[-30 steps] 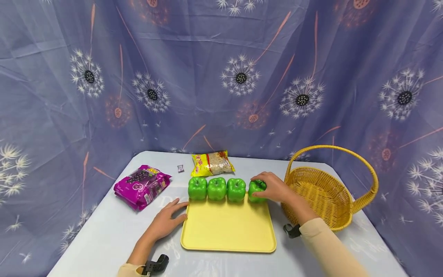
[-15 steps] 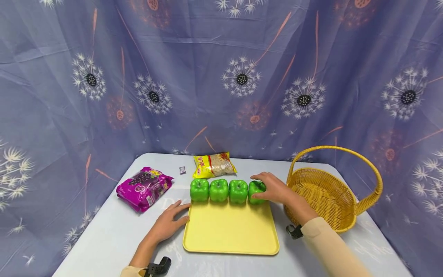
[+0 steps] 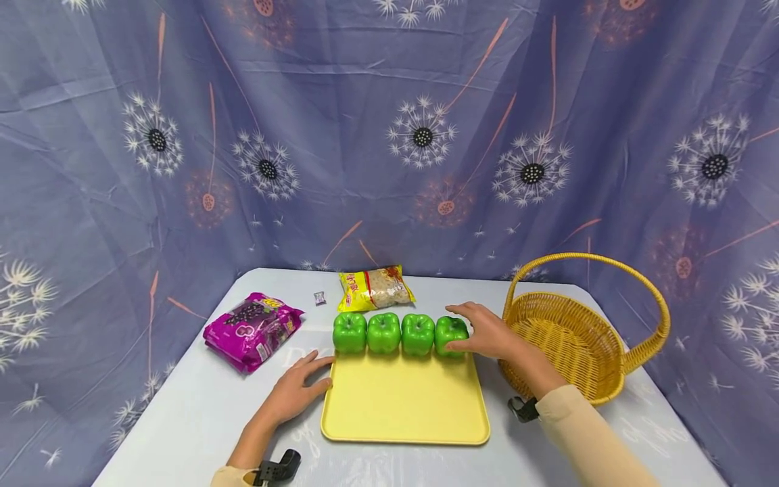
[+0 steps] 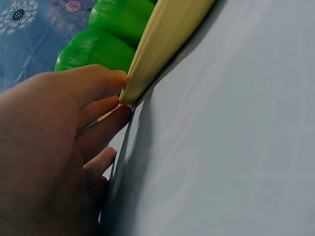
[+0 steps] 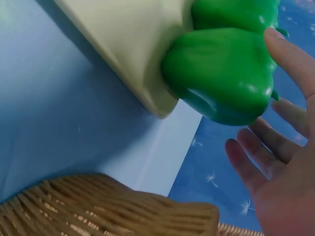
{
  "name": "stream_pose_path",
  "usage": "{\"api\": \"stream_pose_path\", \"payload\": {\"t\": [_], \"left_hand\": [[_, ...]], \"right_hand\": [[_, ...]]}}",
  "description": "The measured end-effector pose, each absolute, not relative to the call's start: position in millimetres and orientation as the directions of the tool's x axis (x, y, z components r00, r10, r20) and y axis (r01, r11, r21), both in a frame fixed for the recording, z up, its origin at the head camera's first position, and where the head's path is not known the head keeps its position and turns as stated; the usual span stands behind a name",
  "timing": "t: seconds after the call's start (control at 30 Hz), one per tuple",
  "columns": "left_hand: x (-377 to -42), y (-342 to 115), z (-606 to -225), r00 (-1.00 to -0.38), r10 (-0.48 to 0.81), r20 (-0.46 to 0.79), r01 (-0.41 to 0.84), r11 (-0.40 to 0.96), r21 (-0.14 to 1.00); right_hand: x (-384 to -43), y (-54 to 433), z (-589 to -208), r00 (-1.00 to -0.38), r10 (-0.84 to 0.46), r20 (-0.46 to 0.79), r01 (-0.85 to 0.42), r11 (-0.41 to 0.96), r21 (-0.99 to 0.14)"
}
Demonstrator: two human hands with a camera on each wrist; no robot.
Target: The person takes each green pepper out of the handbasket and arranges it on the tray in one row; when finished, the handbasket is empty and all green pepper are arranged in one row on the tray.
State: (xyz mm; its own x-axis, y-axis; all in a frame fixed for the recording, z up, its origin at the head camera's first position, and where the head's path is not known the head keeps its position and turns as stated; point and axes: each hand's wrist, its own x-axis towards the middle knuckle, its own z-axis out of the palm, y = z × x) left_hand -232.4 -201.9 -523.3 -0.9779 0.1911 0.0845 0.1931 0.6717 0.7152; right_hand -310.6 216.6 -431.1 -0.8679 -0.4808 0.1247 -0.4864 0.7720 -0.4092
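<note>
Several green bell peppers (image 3: 384,333) stand side by side in a row along the far edge of a yellow tray (image 3: 404,406). My right hand (image 3: 487,331) is at the rightmost bell pepper (image 3: 447,331), its fingers spread and parted from it. In the right wrist view the thumb (image 5: 290,56) lies close over that pepper; I cannot tell whether it touches. My left hand (image 3: 295,389) rests at the tray's left edge with loosely extended fingers. The left wrist view shows its fingertips (image 4: 115,81) touching the tray rim (image 4: 147,59).
A wicker basket (image 3: 608,352) with a tall handle stands right of the tray, close to my right forearm. A purple packet (image 3: 252,331) lies at the left. Behind the peppers are a yellow packet (image 3: 377,289) and a tiny sachet (image 3: 319,297). A dandelion-print curtain (image 3: 341,135) hangs behind the table.
My right hand has loosened from the rightmost bell pepper, its fingers lifting and spreading to the right. The pepper stays in the row. My left hand keeps its place at the tray.
</note>
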Motion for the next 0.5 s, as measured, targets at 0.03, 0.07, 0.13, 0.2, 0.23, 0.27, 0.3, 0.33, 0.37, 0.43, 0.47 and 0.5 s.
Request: {"api": "stream_pose_path", "payload": {"t": [0.03, 0.07, 0.13, 0.2, 0.23, 0.27, 0.3, 0.33, 0.37, 0.43, 0.47, 0.5], "left_hand": [[-232, -202, -523, -0.978, 0.192, 0.084, 0.194, 0.672, 0.715], [-233, -202, -523, -0.978, 0.193, 0.084, 0.194, 0.672, 0.715], [-233, -202, -523, -0.978, 0.192, 0.081, 0.191, 0.669, 0.718], [-233, -201, -521, -0.980, 0.185, 0.079, 0.183, 0.659, 0.730], [-232, -201, -520, -0.980, 0.182, 0.078, 0.180, 0.652, 0.736], [-232, -201, -519, -0.981, 0.178, 0.078, 0.177, 0.648, 0.741], [-232, -202, -518, -0.981, 0.173, 0.082, 0.176, 0.645, 0.743], [-232, -202, -516, -0.982, 0.168, 0.083, 0.174, 0.644, 0.745], [-232, -202, -514, -0.983, 0.164, 0.086, 0.172, 0.643, 0.746], [-232, -203, -512, -0.983, 0.161, 0.088, 0.174, 0.655, 0.736], [-232, -203, -511, -0.983, 0.161, 0.087, 0.173, 0.664, 0.728], [-232, -203, -510, -0.983, 0.161, 0.087, 0.174, 0.671, 0.721]], "right_hand": [[-309, 218, -431, -0.870, -0.475, 0.132, -0.484, 0.773, -0.411], [-308, 220, -430, -0.872, -0.470, 0.138, -0.482, 0.771, -0.416], [-305, 223, -430, -0.873, -0.465, 0.144, -0.481, 0.776, -0.409], [-302, 227, -430, -0.876, -0.458, 0.155, -0.479, 0.779, -0.404], [-301, 229, -431, -0.876, -0.455, 0.160, -0.479, 0.780, -0.403], [-299, 230, -431, -0.875, -0.453, 0.168, -0.481, 0.781, -0.398], [-298, 232, -431, -0.875, -0.450, 0.178, -0.482, 0.784, -0.390], [-297, 234, -432, -0.873, -0.449, 0.190, -0.487, 0.784, -0.385], [-296, 235, -432, -0.873, -0.444, 0.202, -0.488, 0.785, -0.382], [-294, 238, -432, -0.872, -0.439, 0.216, -0.490, 0.790, -0.369], [-293, 240, -432, -0.872, -0.437, 0.223, -0.490, 0.793, -0.363], [-292, 241, -432, -0.871, -0.434, 0.229, -0.490, 0.795, -0.357]]}}
